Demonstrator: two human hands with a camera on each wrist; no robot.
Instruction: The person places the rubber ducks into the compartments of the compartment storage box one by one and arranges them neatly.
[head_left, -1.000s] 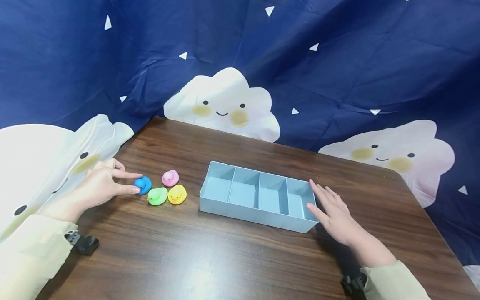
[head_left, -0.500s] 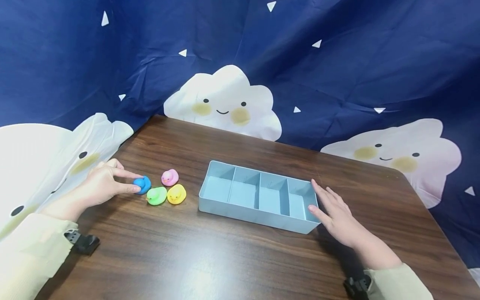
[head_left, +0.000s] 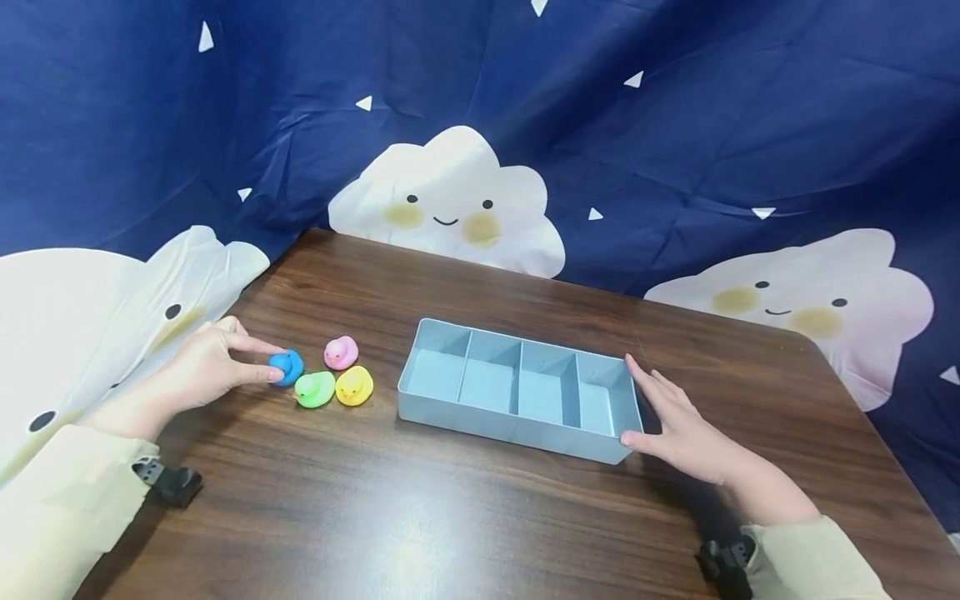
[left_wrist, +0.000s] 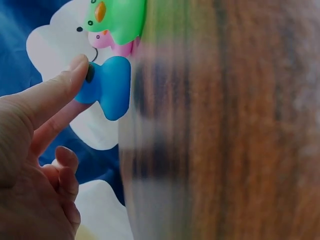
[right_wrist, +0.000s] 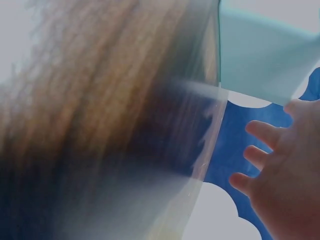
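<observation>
My left hand (head_left: 201, 367) pinches a blue rubber duck (head_left: 289, 367) by its head between thumb and index finger, at the left of the table. In the left wrist view the duck (left_wrist: 116, 89) sits at the thumb tip, while the other fingers curl loosely away. Right beside it a green duck (head_left: 315, 390), a yellow duck (head_left: 355, 386) and a pink duck (head_left: 341, 353) stand in a close group. On the right, my right hand (head_left: 686, 435) spans the short end of a light blue divided box (head_left: 510, 427), fingers extended, thumb at the near corner and index finger at the far one.
Thin walls part the box into a row of several compartments, with bare floors showing. The brown wooden table (head_left: 315, 500) has its back edge against a dark blue curtain (head_left: 675, 125) printed with white clouds. Each wrist wears a black strap.
My right hand shifts slightly right along the box's end, its thumb moving from over the rim to the near corner. The left hand keeps its pinch on the blue duck, nearly still.
</observation>
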